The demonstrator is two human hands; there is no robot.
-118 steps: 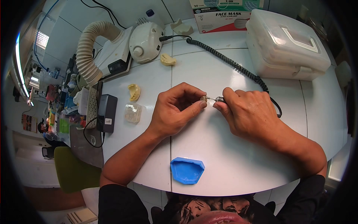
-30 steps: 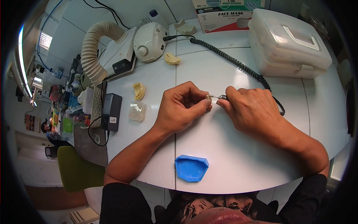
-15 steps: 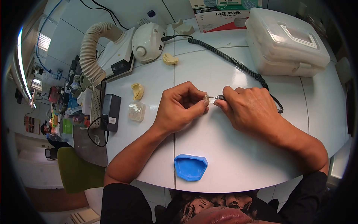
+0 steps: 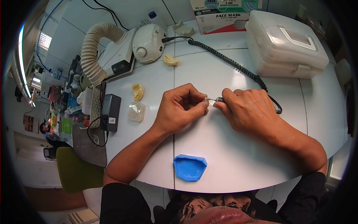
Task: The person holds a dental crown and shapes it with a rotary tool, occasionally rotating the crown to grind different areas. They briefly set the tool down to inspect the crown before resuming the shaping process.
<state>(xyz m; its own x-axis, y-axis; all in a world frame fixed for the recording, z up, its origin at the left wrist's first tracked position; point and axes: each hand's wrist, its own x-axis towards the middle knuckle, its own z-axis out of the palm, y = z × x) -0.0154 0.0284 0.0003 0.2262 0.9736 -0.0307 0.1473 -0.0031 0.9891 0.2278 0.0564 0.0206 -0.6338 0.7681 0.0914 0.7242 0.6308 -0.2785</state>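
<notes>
Left hand (image 4: 179,110) pinching small tooth piece (image 4: 206,100) steady; right hand (image 4: 244,108) gripping little drill (image 4: 218,99) like a pencil, for careful grinding.

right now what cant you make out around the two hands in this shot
- Small piece pinched by the left hand: head view, mostly covered by fingertips, shape unclear.
- Handpiece in the right hand: body hidden in the fist; bur tip too small to read.
- Face mask box: cut off by the top edge.
- Clutter beyond the table's left edge: blurred by lens distortion.
</notes>
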